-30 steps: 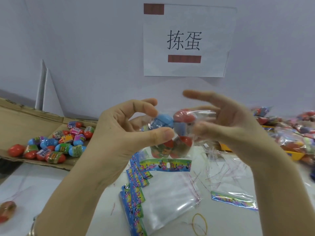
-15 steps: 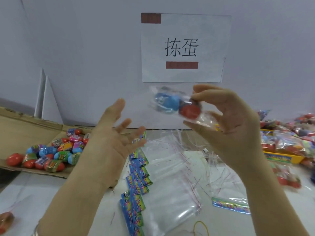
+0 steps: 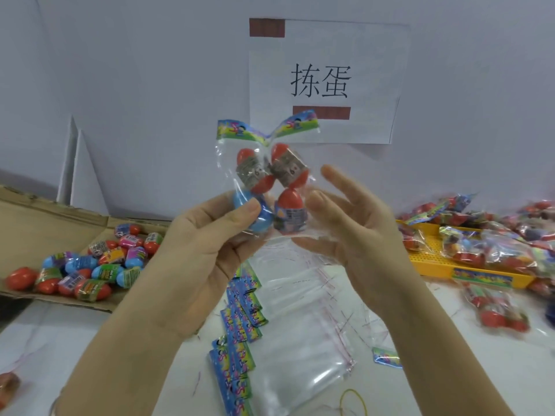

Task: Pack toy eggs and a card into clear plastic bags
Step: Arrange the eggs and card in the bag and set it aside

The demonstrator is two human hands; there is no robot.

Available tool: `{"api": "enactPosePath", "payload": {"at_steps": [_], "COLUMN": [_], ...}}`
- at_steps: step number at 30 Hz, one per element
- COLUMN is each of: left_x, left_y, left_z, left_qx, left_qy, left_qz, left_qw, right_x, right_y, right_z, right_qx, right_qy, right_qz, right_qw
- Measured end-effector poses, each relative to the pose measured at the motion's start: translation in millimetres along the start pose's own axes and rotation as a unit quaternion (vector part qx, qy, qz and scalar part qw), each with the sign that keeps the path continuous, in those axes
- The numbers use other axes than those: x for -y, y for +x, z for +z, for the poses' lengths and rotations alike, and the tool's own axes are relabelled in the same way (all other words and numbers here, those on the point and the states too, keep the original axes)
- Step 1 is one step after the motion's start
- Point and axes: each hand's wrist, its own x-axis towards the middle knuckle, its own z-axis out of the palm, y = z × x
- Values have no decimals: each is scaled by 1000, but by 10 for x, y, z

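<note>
A clear plastic bag [image 3: 271,187] is held upright in front of the wall. It contains several toy eggs: two red ones [image 3: 288,168] above, a blue egg [image 3: 258,217] and a red egg below. A colourful card [image 3: 267,130] sits folded at the bag's top. My left hand [image 3: 207,244] grips the bag's lower left, with the thumb over the blue egg. My right hand [image 3: 354,226] touches the lower right side with straight fingers, and the bag's bottom corner lies against its palm.
A cardboard box [image 3: 33,220] at the left holds loose eggs [image 3: 90,265]. A stack of clear bags [image 3: 294,340] with cards lies below my hands. At the right, a yellow tray [image 3: 435,265] holds packed bags. A yellow rubber band [image 3: 354,403] lies near the front edge.
Half a second ago my right hand alone held the bag up and the left was free. Now the left hand grips it again and the bag stands upright, card on top.
</note>
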Motion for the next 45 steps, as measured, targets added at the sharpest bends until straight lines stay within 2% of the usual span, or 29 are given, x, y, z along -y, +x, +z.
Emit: {"api": "enactPosePath", "payload": {"at_steps": [2,5,9,13,18,24,29,31,35,43,45], "left_x": [4,-2,8,18,49,75,72,68,87,115,160], "left_y": [-12,-22,-20,-27,-2,79,81,92,86,65,60], "left_z": [13,14,2,13,-11,-53,-55,-92,-114,-67,-53], "left_qx": [18,19,-40,-64,-92,-125,-124,-125,-67,-111,-136], "left_qy": [4,22,78,104,113,-52,-25,4,67,132,193], "left_qz": [-14,-11,39,75,74,63,82,53,-12,60,103], "left_qw": [1000,1000,995,990,987,989,989,991,995,983,966], "right_x": [-6,18,31,36,10,-24,-67,-64,-45,-40,-45], "right_y": [2,-18,-5,7,22,44,50,48,35,29,26], "right_z": [33,15,-51,-64,-77,-96,-48,-37,-21,-3,0], "right_qx": [5,-6,-7,32,17,-3,-19,-29,-46,-48,-47], "right_qy": [39,50,17,21,4,29,42,52,39,26,31], "right_qz": [22,10,2,37,68,57,30,16,7,3,1], "right_qw": [999,999,1000,999,998,998,998,998,998,999,998]}}
